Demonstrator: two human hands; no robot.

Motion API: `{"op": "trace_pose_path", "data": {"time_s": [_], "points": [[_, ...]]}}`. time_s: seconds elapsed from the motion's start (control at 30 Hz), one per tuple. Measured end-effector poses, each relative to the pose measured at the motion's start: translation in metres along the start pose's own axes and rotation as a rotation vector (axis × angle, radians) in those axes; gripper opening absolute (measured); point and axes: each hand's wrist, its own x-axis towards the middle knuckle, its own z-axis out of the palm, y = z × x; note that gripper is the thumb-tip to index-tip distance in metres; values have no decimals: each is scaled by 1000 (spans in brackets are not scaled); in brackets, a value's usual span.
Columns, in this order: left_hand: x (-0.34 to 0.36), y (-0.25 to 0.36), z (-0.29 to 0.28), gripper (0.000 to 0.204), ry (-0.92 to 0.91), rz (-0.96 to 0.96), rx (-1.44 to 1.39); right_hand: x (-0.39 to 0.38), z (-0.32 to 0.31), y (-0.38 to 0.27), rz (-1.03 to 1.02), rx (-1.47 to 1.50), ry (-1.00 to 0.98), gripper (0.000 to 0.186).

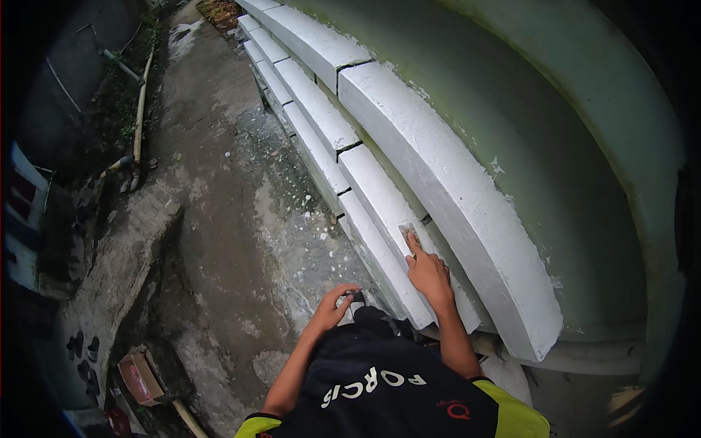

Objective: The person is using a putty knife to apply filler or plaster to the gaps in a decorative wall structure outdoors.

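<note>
My right hand [431, 277] is closed around what looks like a putty knife, index finger stretched along it. Its flat, grey-brown blade [407, 232] lies against the top of a white-coated ledge [376, 179]; the handle is hidden under my palm. Lower and to the left, my left hand [332, 310] has its fingers curled by a small dark thing with a pale part [355, 298], close to my knees. What that thing is, I cannot make out. White coating covers the stepped ledges, with dark gaps between sections.
A wider white ledge [438, 153] curves along the green wall [555, 168] at right. White splatters dot the concrete path [219, 241]. At left are a pipe [144, 109], several sandals [92, 349] and an open cardboard box [140, 379].
</note>
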Motion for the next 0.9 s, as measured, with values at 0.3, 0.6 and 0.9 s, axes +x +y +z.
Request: {"op": "trace_pose_path", "data": {"time_s": [0.3,0.6,0.9], "points": [[-11,-7,-7,26,102,5,31,40,15,-19,-97,-31,9,59],[-28,1,-15,26,234,-56,27,20,5,-35,-143,-194,-108,59],[-37,6,-17,27,281,-49,57,118,5,-76,-190,-67,1,62]]}}
